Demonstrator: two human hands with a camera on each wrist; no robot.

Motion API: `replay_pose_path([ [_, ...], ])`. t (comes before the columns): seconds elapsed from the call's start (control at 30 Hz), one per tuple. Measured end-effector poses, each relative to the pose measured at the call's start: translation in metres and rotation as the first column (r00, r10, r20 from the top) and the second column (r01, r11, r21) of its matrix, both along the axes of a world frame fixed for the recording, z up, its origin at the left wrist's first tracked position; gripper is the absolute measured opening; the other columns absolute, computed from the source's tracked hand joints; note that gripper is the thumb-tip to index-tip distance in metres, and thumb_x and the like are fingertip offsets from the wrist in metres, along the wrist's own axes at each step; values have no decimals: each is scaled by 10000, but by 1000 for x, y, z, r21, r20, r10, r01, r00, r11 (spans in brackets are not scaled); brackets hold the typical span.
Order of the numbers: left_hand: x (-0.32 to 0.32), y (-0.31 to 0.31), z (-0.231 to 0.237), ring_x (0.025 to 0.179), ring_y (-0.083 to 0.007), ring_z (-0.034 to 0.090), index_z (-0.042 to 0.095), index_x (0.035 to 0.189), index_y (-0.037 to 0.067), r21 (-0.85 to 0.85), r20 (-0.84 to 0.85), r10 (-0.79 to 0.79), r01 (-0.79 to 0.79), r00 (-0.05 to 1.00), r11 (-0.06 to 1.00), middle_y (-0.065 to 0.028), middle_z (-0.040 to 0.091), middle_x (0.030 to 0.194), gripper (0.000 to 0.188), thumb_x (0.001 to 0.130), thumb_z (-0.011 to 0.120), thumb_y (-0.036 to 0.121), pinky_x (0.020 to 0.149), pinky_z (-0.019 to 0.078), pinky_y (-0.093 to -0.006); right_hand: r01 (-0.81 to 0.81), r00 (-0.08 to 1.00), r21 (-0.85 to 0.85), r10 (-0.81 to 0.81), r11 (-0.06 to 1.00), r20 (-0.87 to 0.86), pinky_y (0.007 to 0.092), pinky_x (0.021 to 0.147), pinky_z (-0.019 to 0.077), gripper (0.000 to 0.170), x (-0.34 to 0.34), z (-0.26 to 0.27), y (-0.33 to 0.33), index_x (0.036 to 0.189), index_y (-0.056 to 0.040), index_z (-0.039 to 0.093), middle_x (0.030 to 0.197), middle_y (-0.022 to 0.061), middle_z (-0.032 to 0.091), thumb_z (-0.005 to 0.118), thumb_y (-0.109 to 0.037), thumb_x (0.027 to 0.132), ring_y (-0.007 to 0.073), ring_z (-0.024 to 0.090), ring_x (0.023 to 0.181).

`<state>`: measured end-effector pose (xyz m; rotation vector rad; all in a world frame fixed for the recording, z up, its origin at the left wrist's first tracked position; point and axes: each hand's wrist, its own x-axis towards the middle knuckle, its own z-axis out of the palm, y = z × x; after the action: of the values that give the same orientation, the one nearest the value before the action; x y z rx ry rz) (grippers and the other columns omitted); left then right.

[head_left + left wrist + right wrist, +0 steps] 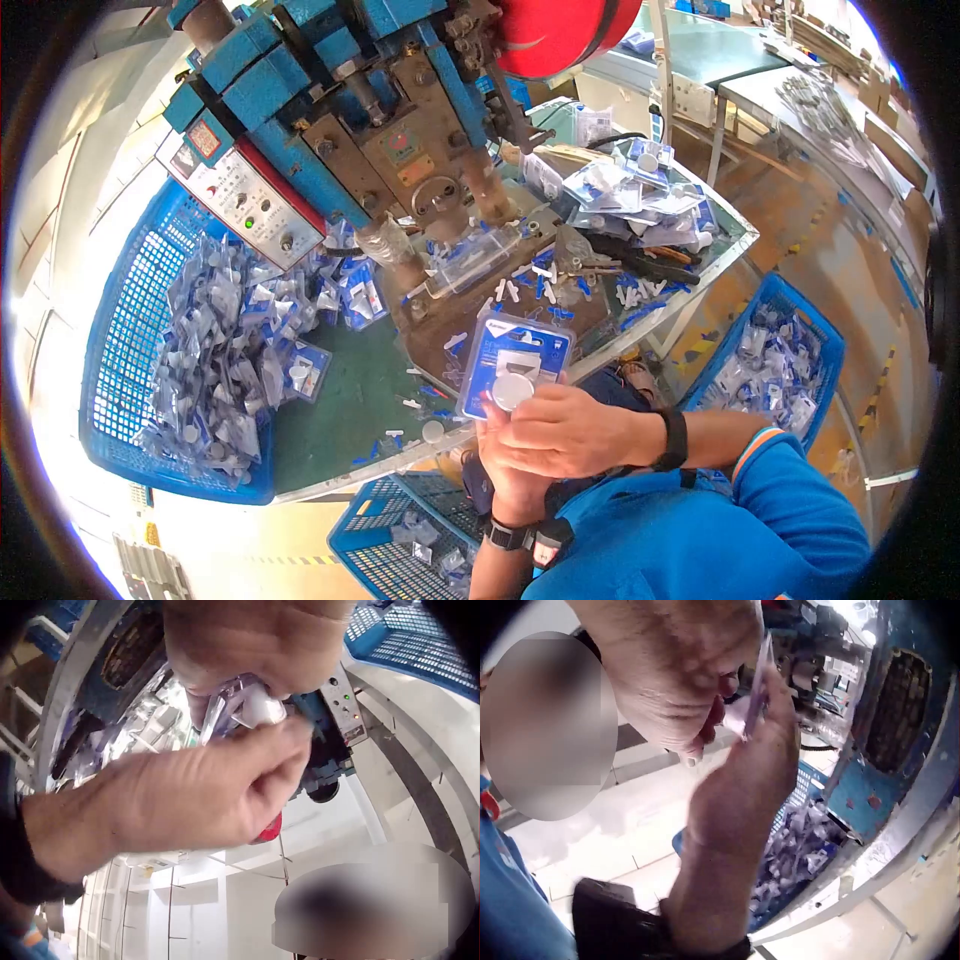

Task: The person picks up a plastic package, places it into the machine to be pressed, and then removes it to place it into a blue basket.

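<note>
A clear blister pack [520, 362] with a blue printed card and a round white piece near its lower end is held up in front of the press. My left hand [513, 478] grips its lower end from beneath, thumb and fingers on either side. Over it, my right hand [570, 432] has curled fingers at the same end, right by the white piece. In the left wrist view, the right fingertips pinch at the pack's shiny bulge [259, 707]. Edge-on in the right wrist view, the pack [760, 694] lies between both hands; part of it is hidden by them.
A blue press [400, 130] with a control panel [240, 205] stands on the green table [345, 385]. Heaped packs fill a blue basket [115, 370] at left; more packs [640, 200] lie right. Small hooks [515, 288] are scattered about. Baskets stand below [360, 535] and right [770, 290].
</note>
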<state>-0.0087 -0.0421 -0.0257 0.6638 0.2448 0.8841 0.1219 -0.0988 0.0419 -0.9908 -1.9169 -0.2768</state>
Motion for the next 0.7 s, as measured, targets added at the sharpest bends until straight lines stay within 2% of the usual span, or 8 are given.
replay_pose_path([
  [0.1, 7, 13, 16, 1224, -278, 547, 488, 1361, 52, -96, 143, 59, -45, 988, 994, -109, 598, 1301, 508, 1015, 465, 423, 1097, 392, -431, -30, 999, 31, 28, 999, 36, 320, 653, 476, 223, 23, 18, -29, 994, -96, 695, 945, 4, 614, 721, -134, 776, 182, 589, 809],
  [0.17, 2, 18, 31, 1205, -279, 562, 491, 1352, 45, -142, 225, 107, -77, 968, 987, -113, 600, 1298, 452, 1001, 513, 329, 1073, 416, -430, -127, 976, -331, 178, 935, 127, 363, 722, 499, 166, 39, 23, -55, 952, -84, 651, 862, 37, 562, 646, -161, 805, 225, 601, 852],
  [0.27, -4, 20, 19, 1235, -292, 536, 491, 1344, 68, 329, -273, 272, -176, 923, 928, -96, 560, 1344, 459, 972, 559, 328, 1073, 398, -492, 199, 951, -884, 133, 422, 278, 441, 767, 523, 315, 70, -8, -94, 1011, -9, 638, 926, 179, 650, 674, -267, 833, 360, 651, 887],
  [0.3, 0, 14, 18, 1198, -274, 541, 497, 1334, 61, 507, -432, 393, -142, 811, 850, -94, 569, 1306, 439, 979, 553, 312, 1043, 407, -466, 173, 984, -827, -59, 535, 167, 416, 746, 537, 357, 75, -11, -100, 1043, 2, 638, 951, 174, 664, 685, -288, 841, 329, 668, 881],
  [0.43, 33, -29, 30, 1047, -201, 562, 521, 1295, 32, 428, -636, -88, 445, 767, 787, -83, 606, 1151, 361, 1008, 526, 251, 926, 445, -364, -166, 738, -711, -392, 684, -549, 325, 633, 546, 331, 73, -3, -112, 1064, 23, 666, 839, 108, 688, 677, -245, 870, 191, 693, 761],
  [0.53, 53, -42, 40, 943, -134, 568, 564, 1241, 22, 631, -425, -123, 392, 897, 669, -49, 623, 1025, 296, 1014, 525, 207, 851, 460, -288, 11, 557, -795, -664, 607, -499, 259, 574, 507, 204, 89, -14, -145, 926, 22, 691, 670, 37, 633, 644, -160, 846, 98, 640, 667],
  [0.63, 27, 8, 70, 794, -108, 620, 672, 1123, 41, 313, -799, -218, 697, 561, 646, -40, 669, 872, 232, 991, 570, 203, 737, 517, -261, 311, 471, -784, -803, 538, -364, 287, 516, 444, 182, 129, -20, -197, 849, 32, 681, 582, 40, 567, 651, -141, 799, 113, 564, 559],
  [0.7, -6, 44, 83, 697, -102, 633, 720, 981, 39, 662, -722, 286, 511, 630, 548, -37, 695, 806, 174, 968, 576, 136, 630, 514, -242, 513, 451, -801, -891, 310, -56, 332, 529, 427, 220, 165, -23, -237, 911, 42, 673, 594, 90, 551, 674, -130, 772, 168, 552, 554],
])
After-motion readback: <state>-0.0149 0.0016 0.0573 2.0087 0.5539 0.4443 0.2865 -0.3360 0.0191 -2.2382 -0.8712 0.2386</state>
